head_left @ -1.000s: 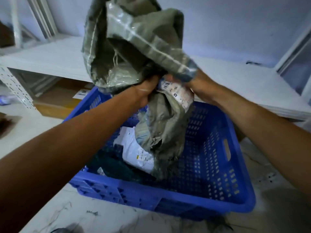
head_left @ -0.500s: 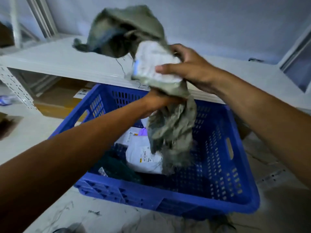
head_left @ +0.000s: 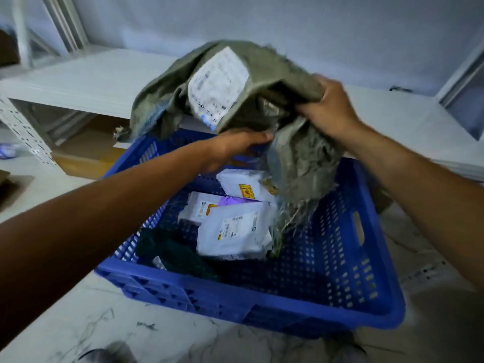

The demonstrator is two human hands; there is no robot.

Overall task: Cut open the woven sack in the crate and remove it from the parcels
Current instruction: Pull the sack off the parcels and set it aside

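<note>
The grey-green woven sack (head_left: 267, 72) is bunched up above the far side of the blue crate (head_left: 337, 307), with a white label (head_left: 218, 86) facing me. Its frayed cut end (head_left: 296, 184) hangs down into the crate. My right hand (head_left: 328, 108) grips the sack's upper fold from the right. Under the sack, my left hand (head_left: 235, 148) holds its lower edge. Three white parcels (head_left: 233, 231) lie loose on the crate floor, next to a dark green bundle (head_left: 172, 252).
A white metal shelf (head_left: 86, 82) runs behind the crate, with a cardboard box (head_left: 86, 155) under it. The crate stands on a pale floor strewn with loose threads (head_left: 146, 326). A window frame (head_left: 463, 82) is at the right.
The sack has been drawn up and gathered over the far rim, the label now facing me. My right hand shifted right and lower on the fold. More parcels show in the crate.
</note>
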